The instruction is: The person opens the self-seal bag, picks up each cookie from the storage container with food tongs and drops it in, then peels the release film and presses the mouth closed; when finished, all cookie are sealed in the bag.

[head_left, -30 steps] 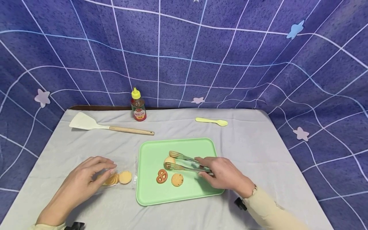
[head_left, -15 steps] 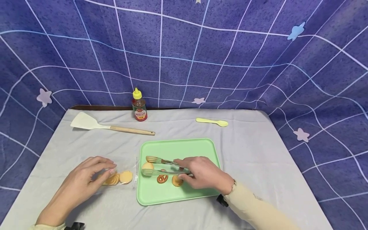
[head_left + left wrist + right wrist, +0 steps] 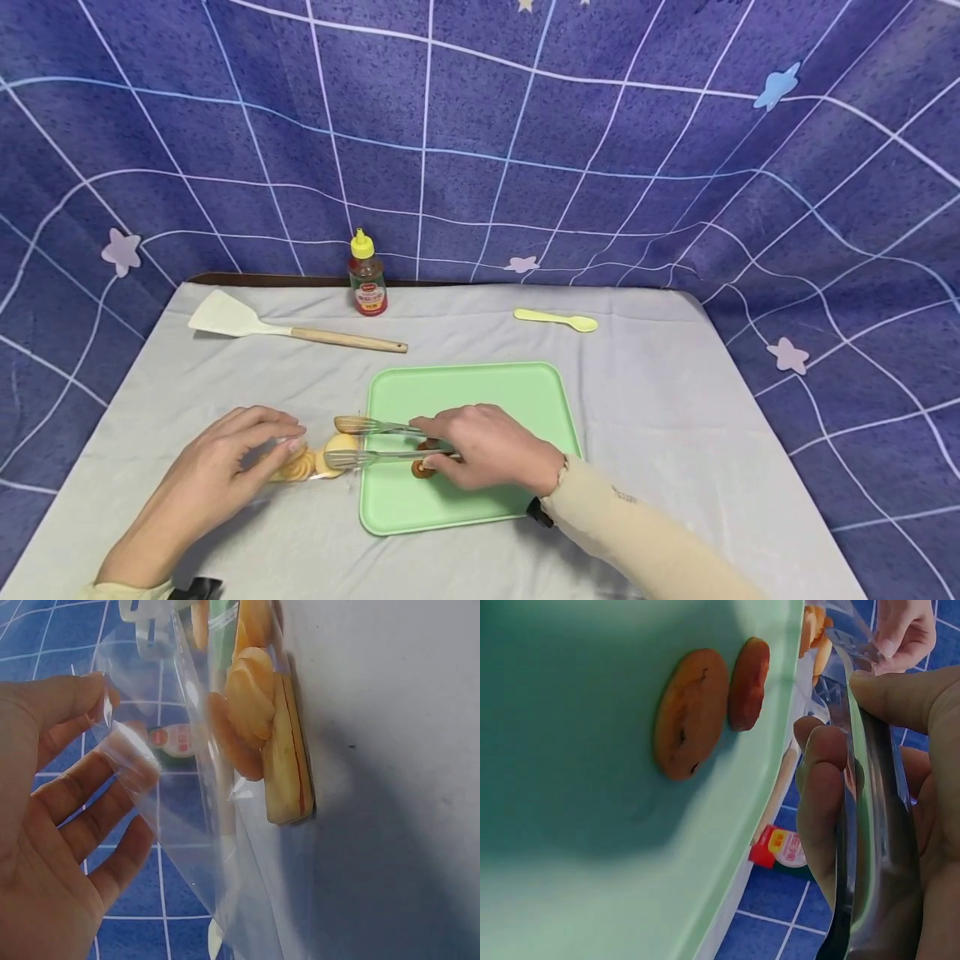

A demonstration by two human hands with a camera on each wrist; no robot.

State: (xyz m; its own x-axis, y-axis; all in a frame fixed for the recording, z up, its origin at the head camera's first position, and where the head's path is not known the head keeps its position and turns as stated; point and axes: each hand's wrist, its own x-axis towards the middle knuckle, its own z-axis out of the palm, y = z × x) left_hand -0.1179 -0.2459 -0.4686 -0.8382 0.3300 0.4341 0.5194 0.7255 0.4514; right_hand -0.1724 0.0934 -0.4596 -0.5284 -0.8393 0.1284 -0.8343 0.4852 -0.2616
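Note:
My left hand (image 3: 217,475) pinches the edge of a clear plastic bag (image 3: 180,855) between thumb and fingers, raising its mouth. Inside lie several cookies (image 3: 250,694) and a sandwich biscuit (image 3: 289,769). My right hand (image 3: 487,450) grips metal tongs (image 3: 386,428) with slotted ends. A round pale cookie (image 3: 342,442) sits between the tong ends, at the bag's mouth just past the tray's left rim. On the green tray (image 3: 480,387) lie a pretzel (image 3: 422,470), partly covered by the right hand, and a dotted cookie (image 3: 692,712), hidden in the head view.
A white spatula (image 3: 348,338) with a wooden handle lies behind the bag. A yellow-capped sauce bottle (image 3: 369,287) stands at the table's back edge. Behind the tray rests a yellow spoon (image 3: 555,320). A blue grid-patterned curtain (image 3: 480,192) hangs around the table.
My right hand has carried the tongs and the round cookie leftward across the tray, over its left rim to the bag. My left hand has stayed in place at the bag.

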